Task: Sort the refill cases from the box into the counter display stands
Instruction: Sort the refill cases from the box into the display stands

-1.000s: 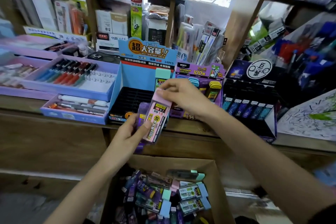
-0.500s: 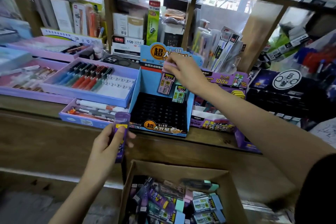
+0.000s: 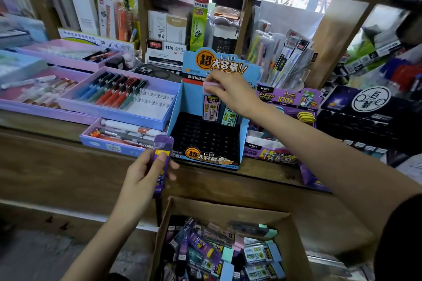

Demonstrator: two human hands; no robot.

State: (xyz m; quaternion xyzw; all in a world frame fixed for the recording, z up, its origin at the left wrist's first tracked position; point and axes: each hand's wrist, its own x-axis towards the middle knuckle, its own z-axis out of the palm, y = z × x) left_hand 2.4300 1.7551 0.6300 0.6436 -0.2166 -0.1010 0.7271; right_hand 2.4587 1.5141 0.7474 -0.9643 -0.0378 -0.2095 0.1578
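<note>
Pink case (image 3: pixel 211 108) below right hand (image 3: pixel 230 91) (gripped).

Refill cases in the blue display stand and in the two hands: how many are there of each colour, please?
Pink case, in the blue stand, held by the right hand: 1
Green case, in the blue stand: 1
Purple case, held by the left hand: 1
Total: 3

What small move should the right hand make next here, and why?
Probably push the pink-capped case down and let go: the right hand pinches its cap, and it stands upright in the back row of the blue stand beside a green case. The left hand holds a purple case.
</note>
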